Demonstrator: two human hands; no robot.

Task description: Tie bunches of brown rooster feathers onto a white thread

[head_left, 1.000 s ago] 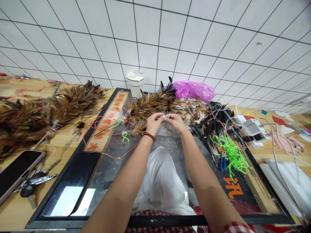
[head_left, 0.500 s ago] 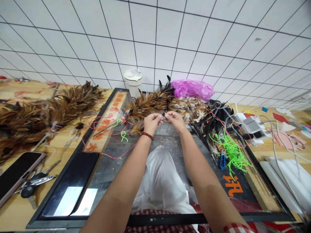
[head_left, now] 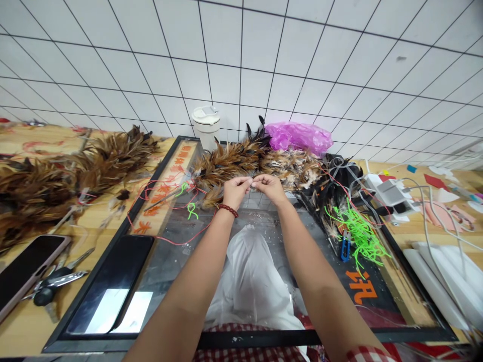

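My left hand [head_left: 235, 192], with a red bead bracelet at the wrist, is closed in a pinch above the dark framed board [head_left: 169, 261]. Its fingertips meet those of my right hand [head_left: 270, 188], also pinched. Whatever lies between the fingertips is too small to make out. Just beyond both hands are brown feathers [head_left: 234, 163] and paler, fluffy feathers [head_left: 292, 167]. Red string [head_left: 166, 240] and short green strands [head_left: 192, 211] lie left of my left hand.
Black feathers [head_left: 320, 201], green strings [head_left: 362, 239], blue snips [head_left: 345, 247] and white chargers [head_left: 390, 193] lie right. A lidded cup [head_left: 207, 128] and pink bag [head_left: 300, 137] stand behind. Two phones [head_left: 113, 281], keys [head_left: 56, 282] and feather bundles [head_left: 109, 163] are left.
The fingertips of my two hands have come together; a small gap showed between them before. The right fingers have shifted slightly left.
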